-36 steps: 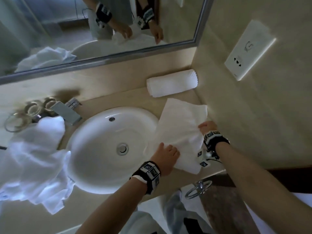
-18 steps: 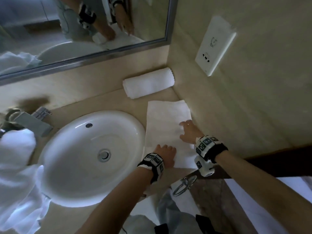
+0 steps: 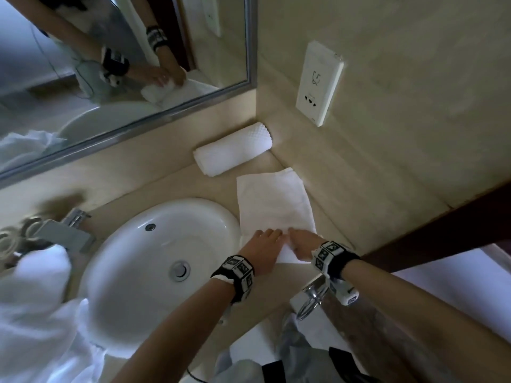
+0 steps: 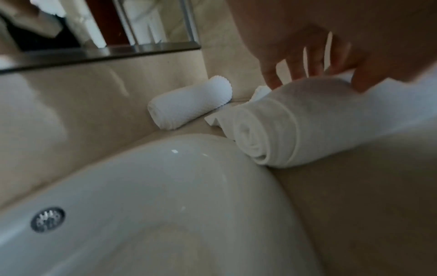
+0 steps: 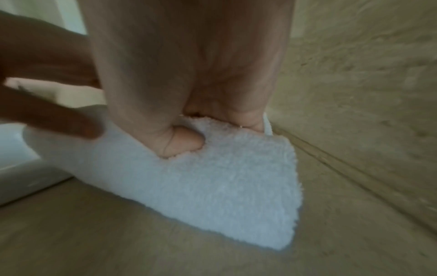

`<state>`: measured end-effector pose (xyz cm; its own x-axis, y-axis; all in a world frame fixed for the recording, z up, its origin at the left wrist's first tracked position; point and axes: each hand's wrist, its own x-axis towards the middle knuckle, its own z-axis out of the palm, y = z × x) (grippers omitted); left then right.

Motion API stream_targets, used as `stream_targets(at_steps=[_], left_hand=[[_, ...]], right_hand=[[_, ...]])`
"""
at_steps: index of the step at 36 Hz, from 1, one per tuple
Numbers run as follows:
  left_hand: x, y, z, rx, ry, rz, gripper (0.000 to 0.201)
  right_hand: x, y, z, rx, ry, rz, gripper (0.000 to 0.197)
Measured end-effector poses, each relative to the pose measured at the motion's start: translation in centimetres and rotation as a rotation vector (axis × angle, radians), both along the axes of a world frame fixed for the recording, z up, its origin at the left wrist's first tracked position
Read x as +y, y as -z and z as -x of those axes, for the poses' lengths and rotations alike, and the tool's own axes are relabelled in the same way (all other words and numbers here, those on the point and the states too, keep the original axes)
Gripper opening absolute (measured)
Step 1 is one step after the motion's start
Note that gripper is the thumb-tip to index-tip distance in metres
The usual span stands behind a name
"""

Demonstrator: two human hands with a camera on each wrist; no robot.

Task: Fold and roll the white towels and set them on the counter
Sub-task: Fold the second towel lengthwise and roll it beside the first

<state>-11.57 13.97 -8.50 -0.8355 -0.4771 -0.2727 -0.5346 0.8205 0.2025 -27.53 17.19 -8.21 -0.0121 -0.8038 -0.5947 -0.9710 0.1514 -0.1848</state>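
Observation:
A white towel (image 3: 273, 205), folded into a narrow strip, lies on the beige counter (image 3: 326, 217) right of the sink. Its near end is wound into a short roll (image 4: 279, 127). My left hand (image 3: 269, 236) and right hand (image 3: 297, 237) sit side by side on that roll, fingers curled over it. In the right wrist view my right thumb (image 5: 187, 142) digs into the terry cloth (image 5: 224, 183). A finished rolled towel (image 3: 232, 149) lies against the back wall, apart from the strip. A heap of loose white towels (image 3: 36, 313) sits at the far left.
The white oval sink (image 3: 132, 261) takes up the counter's middle, with a chrome tap (image 3: 66, 233) behind it. A mirror (image 3: 124, 64) hangs above. The side wall with a white socket plate (image 3: 318, 84) closes the right. A chrome ring (image 3: 312, 299) hangs below the counter's front edge.
The towel went from a wide, half-folded sheet to a narrow strip. My right hand drew back to the near end beside my left, and that end is now rolled up.

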Motion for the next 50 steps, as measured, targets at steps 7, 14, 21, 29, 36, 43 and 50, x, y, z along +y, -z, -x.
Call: stream_targets(at_steps=[7,14,21,29,36,43,50], left_hand=[[0.6,0.4,-0.5,-0.077,-0.032,0.013,0.047],[-1.9,0.7,1.4,-0.127,-0.181,-0.084,0.038],[-3.6,1.2,2.2,-0.144,-0.264,-0.133,0.031],[-2.1,1.0,2.6,-0.083,-0.265,0.118,0.036],[-0.1,2.0,1.9,-0.168,-0.273,0.086,0.074],[-3.0,1.7,3.6,-0.237,-0.331,0.082,0.058],[-8.3,1.8,4.6,-0.206,-0.296,-0.056,0.038]], right_hand=[[-1.1,-0.1,0.3,-0.003,-0.003,-0.055,0.041],[-0.5,0.2,1.2,0.088,-0.069,0.247,0.06],[3.2,1.8,1.0,0.219,-0.209,0.329,0.088],[-1.0,1.1,1.2,0.234,-0.185,0.316,0.054],[-6.2,1.2,1.3,0.243,-0.127,0.21,0.032],[-7.5,0.8,1.7,0.176,-0.112,0.162,0.033],[-5.2,0.2,2.2,0.06,-0.029,0.465,0.055]])
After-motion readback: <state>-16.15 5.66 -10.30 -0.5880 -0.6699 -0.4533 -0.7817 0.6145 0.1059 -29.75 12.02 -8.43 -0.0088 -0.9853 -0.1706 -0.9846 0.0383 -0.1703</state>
